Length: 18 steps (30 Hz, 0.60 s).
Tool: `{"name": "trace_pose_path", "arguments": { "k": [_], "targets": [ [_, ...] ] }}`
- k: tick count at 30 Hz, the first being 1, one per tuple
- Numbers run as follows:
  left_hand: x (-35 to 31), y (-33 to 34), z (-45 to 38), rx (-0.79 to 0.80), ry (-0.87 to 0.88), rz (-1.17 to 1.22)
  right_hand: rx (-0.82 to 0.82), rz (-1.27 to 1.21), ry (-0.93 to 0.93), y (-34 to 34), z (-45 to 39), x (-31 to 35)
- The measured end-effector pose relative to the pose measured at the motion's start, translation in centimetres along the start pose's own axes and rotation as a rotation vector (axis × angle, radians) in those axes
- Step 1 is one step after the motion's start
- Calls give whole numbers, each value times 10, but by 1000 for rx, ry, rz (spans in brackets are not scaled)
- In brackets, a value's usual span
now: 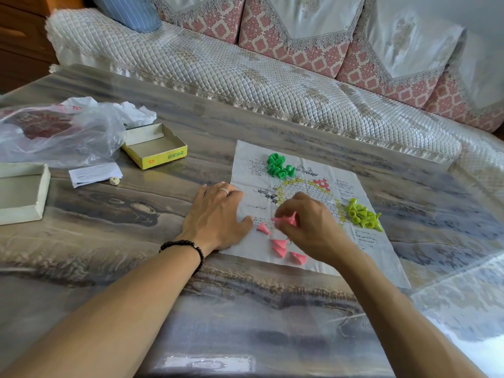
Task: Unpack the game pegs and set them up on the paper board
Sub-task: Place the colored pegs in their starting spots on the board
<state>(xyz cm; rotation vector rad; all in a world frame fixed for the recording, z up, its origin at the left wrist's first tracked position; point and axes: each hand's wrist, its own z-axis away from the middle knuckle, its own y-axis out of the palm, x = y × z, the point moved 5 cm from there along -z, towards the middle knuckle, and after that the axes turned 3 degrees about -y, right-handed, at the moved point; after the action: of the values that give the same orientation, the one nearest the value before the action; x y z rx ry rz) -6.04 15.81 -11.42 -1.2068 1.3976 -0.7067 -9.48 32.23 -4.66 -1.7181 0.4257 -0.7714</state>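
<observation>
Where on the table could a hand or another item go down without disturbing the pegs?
Free: bare table nearer the person than the paper board, and the stretch between the yellow box and the board. Crowded: the board itself, with green pegs, yellow-green pegs, pink pegs and both hands.

— Where are we, would we say?

— We take it for a home's living room. At twelve o'clock we see a sofa (245,72) under a quilted white cover, its pink-patterned back cushions (294,31) draped with lace-edged cloths, and a blue striped pillow (128,10) at eleven.

— And nearer to us?

— We see a low tabletop (245,309) with a printed landscape under a clear sheet, and wooden furniture (21,36) at ten o'clock.
</observation>
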Motion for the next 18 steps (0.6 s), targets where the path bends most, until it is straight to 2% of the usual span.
{"name": "trace_pose_path", "arguments": {
  "k": [10, 18],
  "targets": [
    [0, 0, 0, 9, 5, 0, -136, -81, 178, -24, 24, -37],
    [0, -1, 0, 23, 1, -8, -163, -31, 206, -23, 24, -45]
  ]
}}
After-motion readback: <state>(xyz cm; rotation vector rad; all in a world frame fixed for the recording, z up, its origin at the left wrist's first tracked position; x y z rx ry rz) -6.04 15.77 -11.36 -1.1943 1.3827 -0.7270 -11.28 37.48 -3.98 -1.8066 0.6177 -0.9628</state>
